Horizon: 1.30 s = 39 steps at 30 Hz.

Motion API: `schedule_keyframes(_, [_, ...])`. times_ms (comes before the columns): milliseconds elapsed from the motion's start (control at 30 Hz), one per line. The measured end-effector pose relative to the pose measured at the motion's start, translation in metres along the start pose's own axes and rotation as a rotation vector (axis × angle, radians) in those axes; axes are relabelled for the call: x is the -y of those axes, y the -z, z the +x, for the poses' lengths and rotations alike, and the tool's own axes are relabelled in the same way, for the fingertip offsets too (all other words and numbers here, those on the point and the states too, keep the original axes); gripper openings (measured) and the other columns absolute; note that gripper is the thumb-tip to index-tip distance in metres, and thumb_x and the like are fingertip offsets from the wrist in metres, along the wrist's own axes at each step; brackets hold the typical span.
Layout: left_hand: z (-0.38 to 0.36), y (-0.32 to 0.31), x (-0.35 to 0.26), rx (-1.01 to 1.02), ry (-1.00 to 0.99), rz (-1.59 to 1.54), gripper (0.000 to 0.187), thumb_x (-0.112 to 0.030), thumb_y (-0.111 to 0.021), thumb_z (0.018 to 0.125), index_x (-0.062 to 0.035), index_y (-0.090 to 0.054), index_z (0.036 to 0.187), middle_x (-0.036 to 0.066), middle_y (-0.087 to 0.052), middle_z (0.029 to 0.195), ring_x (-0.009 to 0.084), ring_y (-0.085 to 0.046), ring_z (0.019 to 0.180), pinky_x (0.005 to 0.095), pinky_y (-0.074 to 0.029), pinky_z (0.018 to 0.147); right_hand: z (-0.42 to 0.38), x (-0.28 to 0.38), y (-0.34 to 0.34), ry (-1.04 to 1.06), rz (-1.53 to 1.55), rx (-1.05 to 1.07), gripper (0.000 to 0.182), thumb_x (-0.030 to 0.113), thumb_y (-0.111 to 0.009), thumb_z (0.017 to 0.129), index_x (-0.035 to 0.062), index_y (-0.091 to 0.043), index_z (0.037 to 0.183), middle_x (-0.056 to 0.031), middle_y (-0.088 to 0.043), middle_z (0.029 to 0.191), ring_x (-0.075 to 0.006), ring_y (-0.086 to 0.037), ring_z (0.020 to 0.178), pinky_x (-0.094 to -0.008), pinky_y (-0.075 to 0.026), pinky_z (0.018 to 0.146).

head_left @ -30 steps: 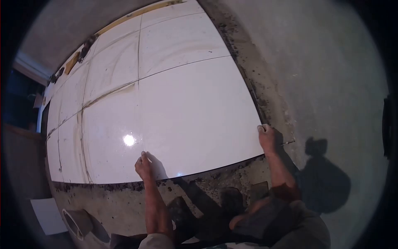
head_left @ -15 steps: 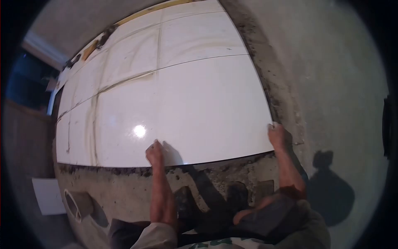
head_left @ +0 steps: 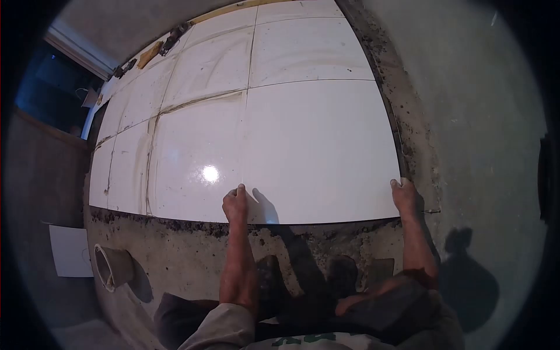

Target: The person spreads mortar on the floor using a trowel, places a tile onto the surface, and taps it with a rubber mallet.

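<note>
- large white tile (head_left: 321, 146) lies at the right end of the nearest tiled row (head_left: 189, 157).
- left hand (head_left: 235, 205) curls at its left seam, right hand (head_left: 405, 196) at its right edge; whether either clasps anything, i cannot tell.
- probably heavy, stiff, slick, brittle; best held by opposite edges.

Left arm (head_left: 238, 268) reaches straight forward, left grip (head_left: 235, 205) curled, thumb pointing ahead! And the right arm (head_left: 419, 248) slants inward, right grip (head_left: 405, 196) curled too, thumb angled inward.
</note>
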<state>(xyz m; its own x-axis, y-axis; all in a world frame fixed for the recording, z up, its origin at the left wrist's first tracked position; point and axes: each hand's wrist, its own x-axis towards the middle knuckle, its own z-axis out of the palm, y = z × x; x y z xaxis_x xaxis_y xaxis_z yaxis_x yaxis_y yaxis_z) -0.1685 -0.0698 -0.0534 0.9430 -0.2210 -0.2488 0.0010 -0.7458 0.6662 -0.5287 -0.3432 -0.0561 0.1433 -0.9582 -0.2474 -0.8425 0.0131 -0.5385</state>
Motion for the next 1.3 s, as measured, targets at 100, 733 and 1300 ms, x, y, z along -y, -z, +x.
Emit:
schedule_keyframes(100, [0.001, -0.002, 0.002, -0.021, -0.023, -0.029, 0.049, -0.04, -0.056, 0.091, 0.0048, -0.068, 0.106, 0.022, -0.07, 0.095, 0.0327, -0.068, 0.09, 0.0398, -0.051, 0.084, -0.002, 0.0, -0.003, 0.009, 0.002, -0.026, 0.039, 0.033, -0.059, 0.089, -0.0031, -0.064, 0.101, -0.025, -0.067, 0.095, -0.0391, -0.065, 0.095, -0.0435, -0.049, 0.081])
schedule_keyframes(733, [-0.007, 0.121, -0.171, -0.358, -0.509, -0.551, 0.043, -0.03, -0.057, 0.094, 0.0069, -0.064, 0.116, 0.017, -0.067, 0.112, 0.023, -0.061, 0.108, 0.0329, -0.045, 0.095, -0.044, 0.164, 0.16, 0.563, 0.478, -0.543, 0.043, 0.026, -0.053, 0.097, -0.0022, -0.055, 0.129, -0.0183, -0.055, 0.133, -0.0291, -0.052, 0.123, -0.0359, -0.04, 0.106])
schedule_keyframes(1300, [0.008, 0.047, 0.021, -0.16, -0.07, -0.12, 0.04, -0.03, -0.058, 0.092, 0.0003, -0.065, 0.117, 0.016, -0.07, 0.103, 0.0234, -0.065, 0.094, 0.0351, -0.049, 0.085, -0.036, 0.098, -0.015, 0.525, 0.026, 0.188, 0.033, 0.02, -0.059, 0.092, 0.001, -0.059, 0.119, -0.0179, -0.057, 0.126, -0.0309, -0.055, 0.118, -0.0389, -0.043, 0.103])
